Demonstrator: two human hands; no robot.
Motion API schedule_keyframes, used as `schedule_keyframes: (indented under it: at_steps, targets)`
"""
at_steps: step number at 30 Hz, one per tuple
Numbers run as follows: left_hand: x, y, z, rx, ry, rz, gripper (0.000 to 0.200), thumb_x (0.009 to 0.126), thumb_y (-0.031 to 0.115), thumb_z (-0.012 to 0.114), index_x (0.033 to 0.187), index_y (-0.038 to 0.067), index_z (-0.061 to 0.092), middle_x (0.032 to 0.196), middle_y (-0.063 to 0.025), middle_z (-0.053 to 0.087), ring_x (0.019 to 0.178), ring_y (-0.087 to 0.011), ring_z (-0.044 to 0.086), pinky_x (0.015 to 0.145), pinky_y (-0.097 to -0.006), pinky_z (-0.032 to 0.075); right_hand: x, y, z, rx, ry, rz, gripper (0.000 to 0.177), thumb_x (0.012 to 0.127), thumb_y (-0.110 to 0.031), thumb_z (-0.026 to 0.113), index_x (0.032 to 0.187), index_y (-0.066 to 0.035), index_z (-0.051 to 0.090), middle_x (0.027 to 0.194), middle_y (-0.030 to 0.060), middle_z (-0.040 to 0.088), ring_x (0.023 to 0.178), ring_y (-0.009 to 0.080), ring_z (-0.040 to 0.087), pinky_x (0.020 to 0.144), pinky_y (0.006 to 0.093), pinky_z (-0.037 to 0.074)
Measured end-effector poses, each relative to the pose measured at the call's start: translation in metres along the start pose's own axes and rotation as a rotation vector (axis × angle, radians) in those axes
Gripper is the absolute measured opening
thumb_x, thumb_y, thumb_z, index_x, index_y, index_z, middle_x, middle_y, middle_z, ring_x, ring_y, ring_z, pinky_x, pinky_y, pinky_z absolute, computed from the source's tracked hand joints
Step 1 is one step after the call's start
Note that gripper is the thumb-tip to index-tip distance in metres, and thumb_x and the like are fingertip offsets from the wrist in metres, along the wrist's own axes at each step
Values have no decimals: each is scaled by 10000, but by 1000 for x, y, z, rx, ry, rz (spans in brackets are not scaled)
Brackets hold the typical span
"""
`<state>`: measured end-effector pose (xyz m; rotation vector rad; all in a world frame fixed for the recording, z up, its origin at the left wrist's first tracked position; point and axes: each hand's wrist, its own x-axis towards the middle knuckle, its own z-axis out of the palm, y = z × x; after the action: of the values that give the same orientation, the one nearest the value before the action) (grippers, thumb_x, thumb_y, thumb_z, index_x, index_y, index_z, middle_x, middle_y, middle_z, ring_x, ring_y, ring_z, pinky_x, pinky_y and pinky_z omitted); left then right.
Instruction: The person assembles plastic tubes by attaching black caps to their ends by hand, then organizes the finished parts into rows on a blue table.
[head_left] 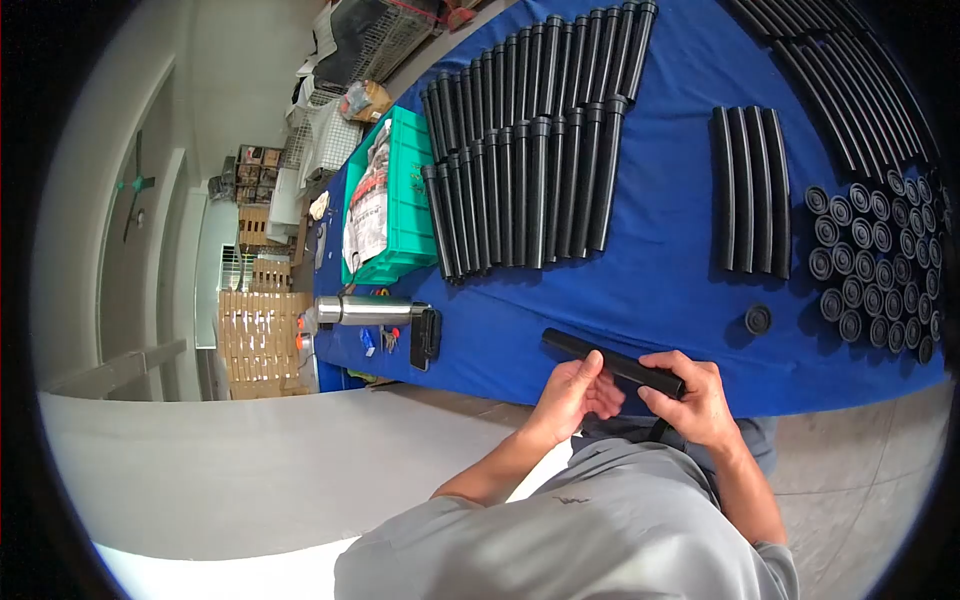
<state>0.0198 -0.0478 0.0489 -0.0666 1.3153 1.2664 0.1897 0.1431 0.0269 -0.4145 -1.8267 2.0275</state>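
A short black tube (612,362) lies slantwise over the front edge of the blue-covered table. My right hand (697,398) is closed around its right end. Beside the middle of the tube is my left hand (578,396), thumb against it and the other fingers apart and slightly blurred. A single round black cap (758,319) rests on the cloth to the right, below four black tubes (750,190) set side by side. Many more round caps (862,234) stand grouped at the far right.
Two rows of capped black tubes (537,190) cover the table's middle. To their left are a green crate (405,195), a steel flask (365,310) and a black phone (426,338). Thin black tubes (830,95) fill the back right. The blue cloth (660,200) reaches the front edge.
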Motion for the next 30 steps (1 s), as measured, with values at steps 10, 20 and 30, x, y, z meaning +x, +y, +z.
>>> schedule_keyframes:
  at_steps: [10, 20, 30]
  targets:
    - [6, 36, 45, 1452, 138, 1071, 614, 688, 150, 937, 1213, 38, 640, 1145, -135, 721, 1080, -376, 686, 977, -475, 516, 3, 5, 3, -28, 9, -66, 370, 846, -136, 805, 1171, 2, 696, 758, 140, 687, 627, 224, 673, 591, 339, 504]
    - [-6, 53, 45, 1356, 3, 562, 336, 776, 50, 863, 1055, 10, 681, 981, -122, 737, 876, -271, 745, 778, -362, 585, -2, 10, -9, 242, -59, -29, 449, 853, -142, 807, 1289, -87, 716, 735, 19, 652, 639, 103, 597, 600, 295, 489]
    - [-4, 61, 38, 1328, -151, 480, 440, 854, 182, 816, 1213, -43, 698, 1112, -157, 713, 993, -276, 705, 886, -375, 554, -3, 10, -8, 281, -34, 4, 422, 872, -167, 819, 1269, -65, 717, 773, 33, 675, 663, 103, 607, 620, 289, 507]
